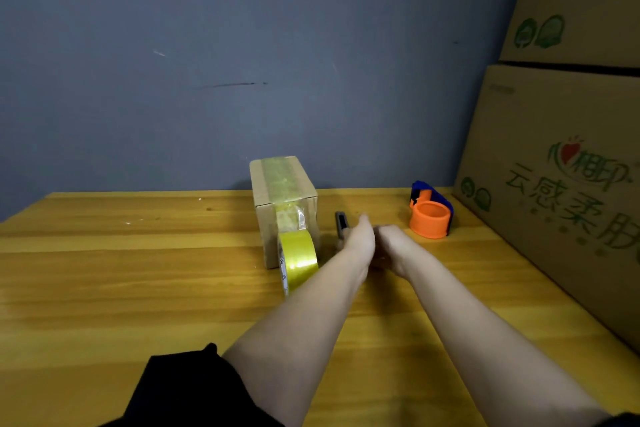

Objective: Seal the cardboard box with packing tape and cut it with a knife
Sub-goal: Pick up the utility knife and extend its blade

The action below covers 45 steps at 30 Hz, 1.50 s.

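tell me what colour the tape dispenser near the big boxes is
Orange plastic tape dispenser with a blue part behind it, clearest in the head view.

Dim, soft, even light; wide-angle bending at edges; hands blurred

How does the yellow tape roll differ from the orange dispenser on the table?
The yellow tape roll stands on edge against the small cardboard box, its strip still joined to the box; the orange dispenser stands apart, touching nothing. The roll is bare tape; the dispenser has a blue guard. Both rest on the wooden table.

taped box (284,204) upright; tape roll (298,258) against front; knife (341,222) beside.
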Each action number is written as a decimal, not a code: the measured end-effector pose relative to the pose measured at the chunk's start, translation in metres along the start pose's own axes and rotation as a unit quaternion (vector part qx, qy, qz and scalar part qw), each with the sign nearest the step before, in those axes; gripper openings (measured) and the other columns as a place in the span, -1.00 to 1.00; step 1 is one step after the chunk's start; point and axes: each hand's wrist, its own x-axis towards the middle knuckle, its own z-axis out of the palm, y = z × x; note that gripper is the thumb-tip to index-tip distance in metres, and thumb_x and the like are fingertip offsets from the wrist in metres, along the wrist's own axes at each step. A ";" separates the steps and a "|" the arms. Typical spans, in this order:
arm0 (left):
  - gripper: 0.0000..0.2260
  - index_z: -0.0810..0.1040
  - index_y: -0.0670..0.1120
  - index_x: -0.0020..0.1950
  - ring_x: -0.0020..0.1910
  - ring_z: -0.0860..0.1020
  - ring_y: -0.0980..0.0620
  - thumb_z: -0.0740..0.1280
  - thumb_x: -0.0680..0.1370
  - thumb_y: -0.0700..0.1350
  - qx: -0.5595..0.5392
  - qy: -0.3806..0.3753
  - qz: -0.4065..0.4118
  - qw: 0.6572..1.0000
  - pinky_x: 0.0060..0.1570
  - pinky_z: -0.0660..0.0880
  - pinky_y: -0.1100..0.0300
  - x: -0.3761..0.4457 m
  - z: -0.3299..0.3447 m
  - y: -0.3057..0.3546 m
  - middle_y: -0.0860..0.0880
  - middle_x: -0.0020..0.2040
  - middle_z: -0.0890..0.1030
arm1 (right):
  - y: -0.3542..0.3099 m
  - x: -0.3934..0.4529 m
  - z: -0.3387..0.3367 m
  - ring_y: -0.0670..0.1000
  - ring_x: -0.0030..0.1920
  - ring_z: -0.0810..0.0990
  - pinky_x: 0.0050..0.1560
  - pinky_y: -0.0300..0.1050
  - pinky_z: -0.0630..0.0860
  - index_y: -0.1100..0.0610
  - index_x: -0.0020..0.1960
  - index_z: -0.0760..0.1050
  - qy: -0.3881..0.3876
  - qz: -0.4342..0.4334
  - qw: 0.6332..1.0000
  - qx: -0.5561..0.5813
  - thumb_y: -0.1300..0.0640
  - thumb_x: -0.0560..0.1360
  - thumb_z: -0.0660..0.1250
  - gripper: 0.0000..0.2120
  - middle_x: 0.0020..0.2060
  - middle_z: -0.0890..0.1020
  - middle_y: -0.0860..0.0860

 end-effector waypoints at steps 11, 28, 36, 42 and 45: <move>-0.46 0.26 -0.16 0.45 0.36 0.37 -0.11 0.11 0.58 0.15 -0.084 -0.035 -0.025 0.996 0.34 0.30 0.10 -0.060 -0.011 0.013 -0.14 0.40 0.38 | 0.008 -0.008 0.003 0.04 -0.41 0.42 -0.48 -0.22 0.20 0.25 -0.16 0.50 0.001 -0.003 0.988 -0.153 0.15 0.58 0.14 -0.75 -0.34 0.57 0.20; -0.84 0.50 -0.14 -0.04 -0.65 0.35 0.13 0.13 0.62 -0.20 -0.082 -0.084 0.177 0.977 -0.70 0.29 0.32 -0.064 -0.030 -0.047 0.02 -0.45 0.48 | 0.065 -0.054 -0.008 -0.01 -0.61 0.41 -0.64 -0.30 0.27 0.15 0.04 0.29 -0.062 -0.122 0.973 0.183 0.28 0.58 0.04 -0.90 -0.51 0.52 0.04; -0.82 0.54 -0.17 0.12 -0.48 0.43 0.04 0.20 0.61 -0.17 -0.068 -0.105 0.222 0.967 -0.36 0.53 0.01 -0.059 -0.038 -0.056 0.09 -0.49 0.47 | 0.075 -0.059 -0.013 -0.08 -0.55 0.32 -0.57 -0.29 0.17 0.11 0.07 0.44 -0.180 -0.152 0.950 0.203 0.25 0.60 0.05 -0.80 -0.39 0.44 0.04; -0.90 0.59 -0.07 -0.03 -0.02 0.56 -0.06 0.32 0.50 -0.13 -0.095 -0.134 0.243 0.956 0.12 0.45 0.00 -0.053 -0.041 -0.059 -0.14 -0.03 0.64 | 0.075 -0.057 -0.013 -0.16 -0.62 0.19 -0.62 -0.36 0.11 0.15 0.04 0.41 -0.153 -0.173 0.957 0.175 0.17 0.63 0.05 -0.83 -0.51 0.35 -0.04; -0.92 0.56 -0.08 -0.06 -0.03 0.54 -0.06 0.27 0.56 -0.17 -0.114 -0.155 0.239 0.952 0.03 0.48 0.10 -0.052 -0.043 -0.060 -0.15 -0.03 0.62 | 0.074 -0.058 -0.009 -0.17 -0.64 0.16 -0.65 -0.38 0.08 0.15 0.01 0.46 -0.114 -0.188 0.964 0.153 0.15 0.63 0.07 -0.80 -0.55 0.31 -0.05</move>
